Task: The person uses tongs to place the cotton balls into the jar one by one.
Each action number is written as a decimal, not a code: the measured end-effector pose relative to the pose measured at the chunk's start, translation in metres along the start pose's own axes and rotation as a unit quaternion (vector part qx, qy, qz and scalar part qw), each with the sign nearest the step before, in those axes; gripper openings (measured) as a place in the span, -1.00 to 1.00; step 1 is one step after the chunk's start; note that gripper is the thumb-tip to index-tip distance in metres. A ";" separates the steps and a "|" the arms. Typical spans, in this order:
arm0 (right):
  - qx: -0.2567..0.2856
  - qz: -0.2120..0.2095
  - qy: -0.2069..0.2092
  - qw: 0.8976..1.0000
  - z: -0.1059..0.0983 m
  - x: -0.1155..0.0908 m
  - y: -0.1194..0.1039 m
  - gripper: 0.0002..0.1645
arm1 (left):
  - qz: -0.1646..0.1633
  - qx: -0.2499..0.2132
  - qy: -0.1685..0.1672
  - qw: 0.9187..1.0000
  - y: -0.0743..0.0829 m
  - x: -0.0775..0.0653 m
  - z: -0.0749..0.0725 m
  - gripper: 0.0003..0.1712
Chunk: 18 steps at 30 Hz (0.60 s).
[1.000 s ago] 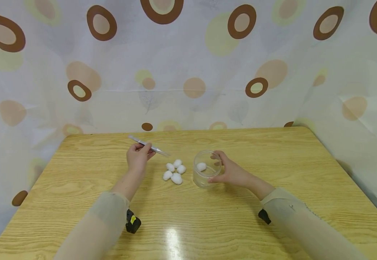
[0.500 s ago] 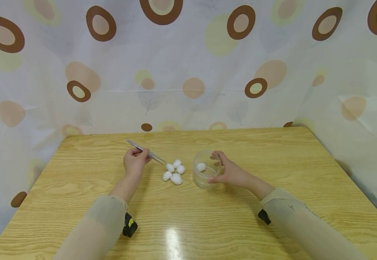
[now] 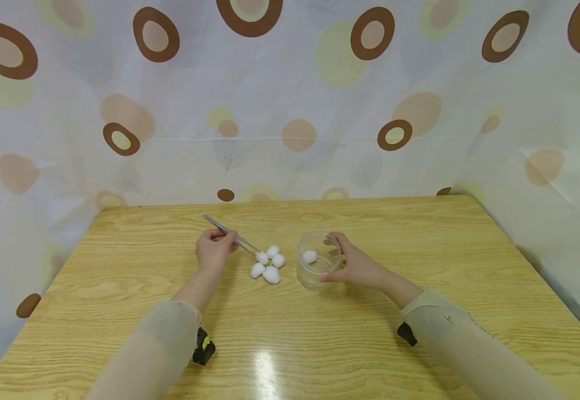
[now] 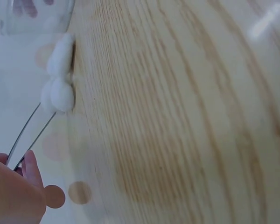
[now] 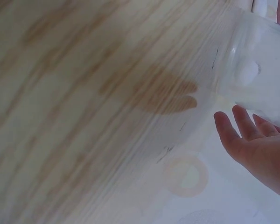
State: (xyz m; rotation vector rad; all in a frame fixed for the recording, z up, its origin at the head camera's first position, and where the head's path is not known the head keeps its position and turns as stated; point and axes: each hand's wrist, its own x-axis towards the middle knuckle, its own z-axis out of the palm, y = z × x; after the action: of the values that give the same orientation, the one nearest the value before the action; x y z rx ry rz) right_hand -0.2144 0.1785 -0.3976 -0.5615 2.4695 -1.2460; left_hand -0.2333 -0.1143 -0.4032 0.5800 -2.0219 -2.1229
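Observation:
My left hand (image 3: 213, 251) pinches a pair of metal tweezers (image 3: 230, 232), its two tips spread apart. Those tips reach the nearest of several white cotton balls (image 3: 271, 275) clustered on the table; in the left wrist view the tweezers (image 4: 36, 135) straddle the edge of a cotton ball (image 4: 62, 94), though whether they touch it I cannot tell. To the right of the cluster stands a clear round jar (image 3: 311, 279), upright, with one cotton ball (image 3: 309, 256) inside. My right hand (image 3: 355, 265) holds the jar's right side, thumb in front and fingers behind.
The wooden table (image 3: 370, 344) reaches back to a patterned cloth (image 3: 260, 100) hanging behind it and at both sides. Black wrist devices show under the left sleeve (image 3: 145, 344) and the right sleeve (image 3: 460, 333).
My left hand has lowered the tweezers, bringing their tips down from above the cluster to its left cotton ball. The right hand and the jar have stayed in place.

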 end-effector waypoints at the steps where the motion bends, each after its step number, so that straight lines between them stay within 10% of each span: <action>1: 0.002 -0.001 0.000 1.000 0.000 0.000 0.000 0.18 | 0.000 0.002 0.000 1.000 0.000 0.000 0.001 -0.79; 18: -0.004 -0.009 0.005 1.000 0.000 0.000 0.002 0.14 | 0.011 0.025 -0.011 1.000 -0.005 -0.002 0.008 -0.83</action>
State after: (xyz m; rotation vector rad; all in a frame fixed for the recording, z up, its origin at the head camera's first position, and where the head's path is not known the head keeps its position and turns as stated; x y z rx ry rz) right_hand -0.2146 0.1796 -0.3995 -0.5822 2.4831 -1.2488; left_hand -0.2340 -0.1061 -0.4077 0.5427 -2.0884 -2.0810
